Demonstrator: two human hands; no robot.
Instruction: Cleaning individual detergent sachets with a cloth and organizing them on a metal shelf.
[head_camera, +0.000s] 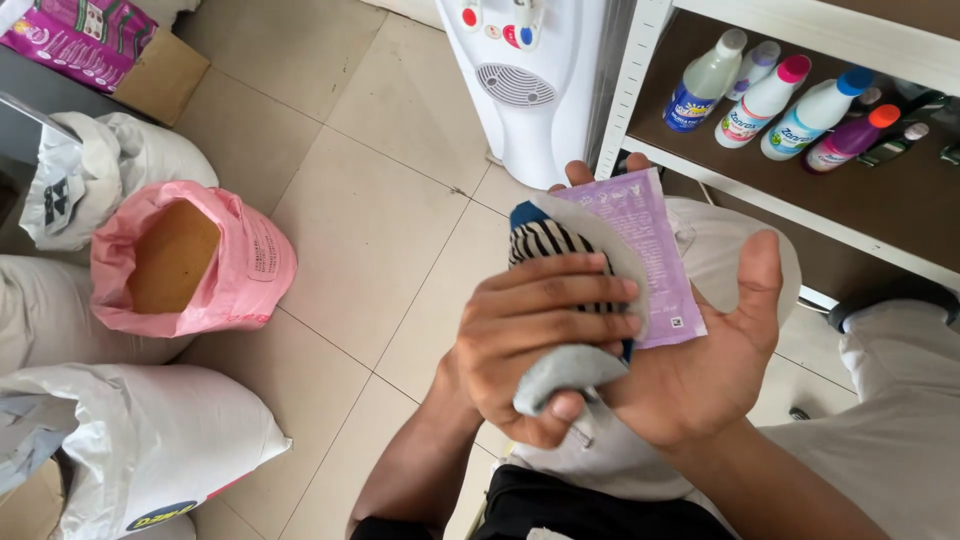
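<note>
My right hand (715, 350) lies palm up and supports a flat lilac sachet (640, 245) with small print on it. My left hand (530, 335) is closed around a cloth (560, 375) with a grey part and a black-and-white striped part with a blue edge, and presses it against the sachet. The cloth covers the sachet's lower left side. Both hands are held above my lap, over pale trousers.
A white water dispenser (530, 80) stands ahead on the tiled floor. A white shelf (780, 195) on the right carries several plastic bottles (770, 100). On the left stand an open pink sack (190, 260) of brown grain, white sacks (150, 440) and a cardboard box (160, 75).
</note>
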